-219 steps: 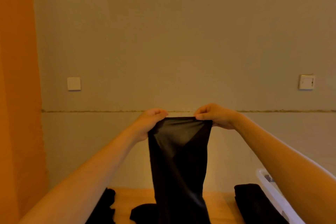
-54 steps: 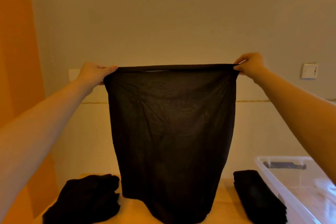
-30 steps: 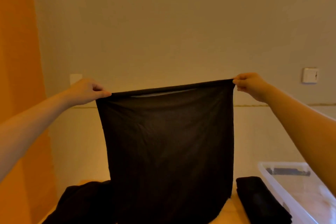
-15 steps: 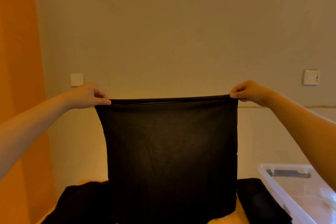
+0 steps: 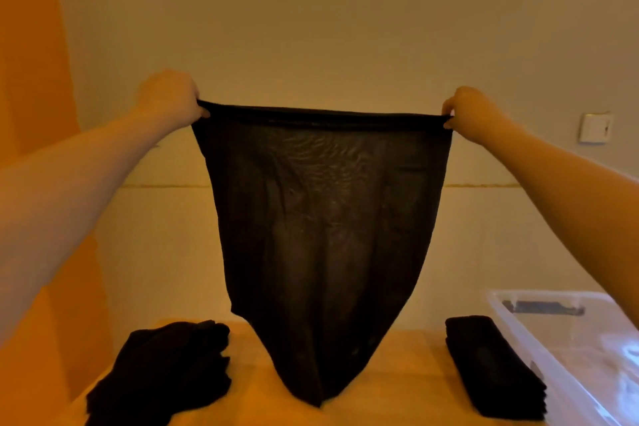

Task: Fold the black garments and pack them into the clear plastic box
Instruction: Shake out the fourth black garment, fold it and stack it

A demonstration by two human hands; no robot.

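A sheer black garment (image 5: 321,218) hangs in the air in front of me, stretched wide along its top edge. My left hand (image 5: 169,102) pinches its left corner and my right hand (image 5: 472,112) pinches its right corner. Its lower end narrows to a point just above the wooden table (image 5: 249,391). On the table's left lies a loose heap of black garments (image 5: 162,370). A neat stack of folded black garments (image 5: 494,367) sits to the right, beside the clear plastic box (image 5: 567,339).
The table stands against a beige wall with an orange panel (image 5: 31,79) on the left. A white wall switch (image 5: 595,127) is at the right. The box reaches past the frame's right edge.
The garment's lower part has swung up and gathered to a point, uncovering the heap on the left. Both hands stay pinched on the top corners, held a little higher than half a second ago.
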